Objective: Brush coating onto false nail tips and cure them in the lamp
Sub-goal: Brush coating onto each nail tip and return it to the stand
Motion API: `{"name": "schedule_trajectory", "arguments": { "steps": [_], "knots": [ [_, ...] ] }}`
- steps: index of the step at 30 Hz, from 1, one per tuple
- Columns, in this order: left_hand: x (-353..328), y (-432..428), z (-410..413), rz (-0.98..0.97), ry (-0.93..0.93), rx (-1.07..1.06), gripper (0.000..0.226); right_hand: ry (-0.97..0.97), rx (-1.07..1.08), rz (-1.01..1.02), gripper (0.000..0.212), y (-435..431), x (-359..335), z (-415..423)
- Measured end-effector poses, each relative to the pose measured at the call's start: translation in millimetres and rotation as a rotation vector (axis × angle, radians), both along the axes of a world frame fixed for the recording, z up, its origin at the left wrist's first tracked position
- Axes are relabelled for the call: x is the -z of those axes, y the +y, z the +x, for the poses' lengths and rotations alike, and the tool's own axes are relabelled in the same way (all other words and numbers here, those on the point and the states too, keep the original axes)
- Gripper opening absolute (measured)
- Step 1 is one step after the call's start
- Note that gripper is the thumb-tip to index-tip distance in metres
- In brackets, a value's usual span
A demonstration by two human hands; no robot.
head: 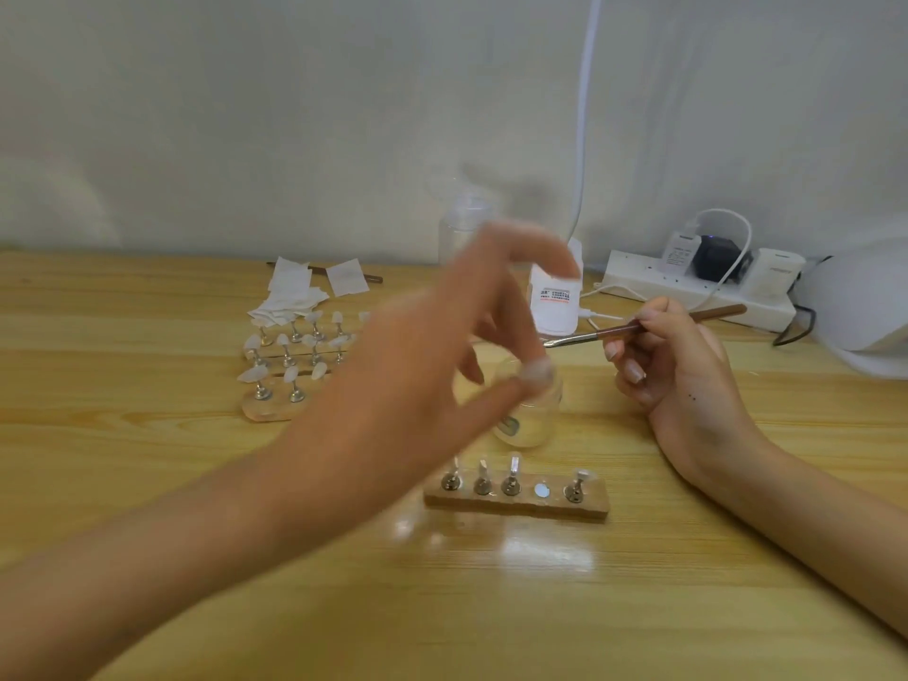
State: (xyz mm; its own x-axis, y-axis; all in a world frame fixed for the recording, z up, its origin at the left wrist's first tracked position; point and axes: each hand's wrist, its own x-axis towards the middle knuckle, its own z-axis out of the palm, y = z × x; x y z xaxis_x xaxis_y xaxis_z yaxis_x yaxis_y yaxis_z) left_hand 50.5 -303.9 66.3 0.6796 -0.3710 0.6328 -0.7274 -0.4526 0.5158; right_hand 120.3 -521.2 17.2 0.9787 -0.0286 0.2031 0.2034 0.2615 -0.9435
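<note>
Head view: two hands worked over a wooden table (147,336) with nail things.

Left hand (442,356) was up in the air and blurry, its thumb and a finger pinching a small white nail tip (536,373). Right hand (673,366) gripped a brown brush (614,331) in curled fingers, with the brush end pointing left toward the nail tip. A glass jar (535,430) stood behind the left hand. Near the person, a wooden holder (516,503) had four little stands and one bare spot. More nail tips (290,366) stood farther back on the left. A white lamp (865,307) sat at the right edge.
</note>
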Motion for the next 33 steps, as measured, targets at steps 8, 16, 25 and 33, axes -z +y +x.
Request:
{"name": "schedule_trajectory", "arguments": {
  "steps": [8, 16, 25, 33],
  "knots": [
    [27.2, 16.8, 33.2, -0.401, 0.441, 0.078, 0.053, -0.007, -0.007, -0.03, 0.021, -0.9, -1.3, -1.2],
    [46.7, 20.4, 25.5, -0.46, 0.527, 0.056, 0.053, -0.025, -0.015, -0.048, 0.022, -2.5, -0.3, -1.1],
    [50.0, 20.4, 20.4, -0.304, 0.514, -0.03, 0.059, -0.037, -0.035, -0.055, 0.024, -3.7, 0.2, -1.8],
    [51.5, 21.0, 21.5, -0.285, 0.534, -0.022, 0.057, -0.05, -0.04, -0.052, 0.025, -4.1, 1.4, -1.0]
  ]
}}
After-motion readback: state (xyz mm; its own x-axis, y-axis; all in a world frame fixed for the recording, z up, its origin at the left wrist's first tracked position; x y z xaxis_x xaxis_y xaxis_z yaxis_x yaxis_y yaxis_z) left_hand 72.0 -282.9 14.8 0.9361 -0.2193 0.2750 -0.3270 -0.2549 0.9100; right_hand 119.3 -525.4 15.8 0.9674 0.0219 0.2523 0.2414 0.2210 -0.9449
